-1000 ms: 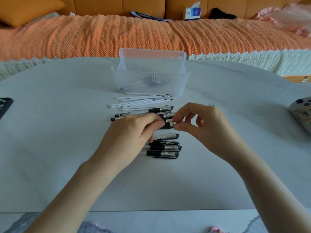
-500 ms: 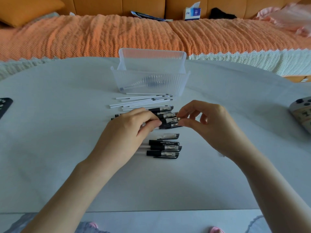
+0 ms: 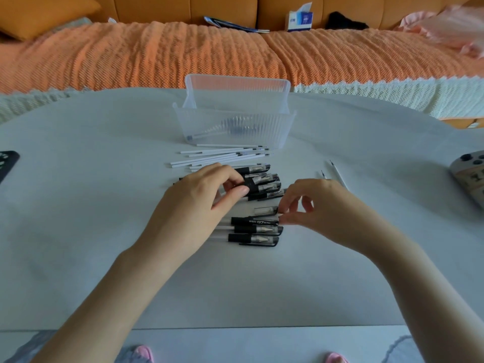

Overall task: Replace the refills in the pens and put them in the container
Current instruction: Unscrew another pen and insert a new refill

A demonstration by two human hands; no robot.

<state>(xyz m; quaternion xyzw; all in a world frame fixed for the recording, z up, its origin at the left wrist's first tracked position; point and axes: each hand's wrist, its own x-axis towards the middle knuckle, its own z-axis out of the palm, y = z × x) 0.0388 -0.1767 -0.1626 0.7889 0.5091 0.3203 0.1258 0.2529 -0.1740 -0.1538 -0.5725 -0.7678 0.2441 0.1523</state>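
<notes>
My left hand (image 3: 199,197) is closed on a black-gripped pen (image 3: 255,185) in the upper cluster of pens (image 3: 262,170) at the table's middle. Just below and to the right, my right hand (image 3: 324,208) pinches the right end of a loose clear pen cap (image 3: 263,210) that lies on the table. Three capped pens (image 3: 254,229) lie in a row below the cap. White refills (image 3: 222,154) lie fanned out in front of the clear ribbed container (image 3: 285,132), which has one pen (image 3: 230,129) inside. Two thin refills (image 3: 337,174) lie apart at the right.
A dark phone (image 3: 6,163) lies at the table's left edge and a game controller (image 3: 468,174) at the right edge. Behind the table stands a sofa with an orange cover (image 3: 157,53) and a tissue box (image 3: 301,19). The table's front edge (image 3: 235,328) is close to me.
My right hand has let go of the pen's tip end and dropped down to the loose cap. My left hand stays on the pen, which has sunk back among the upper cluster.
</notes>
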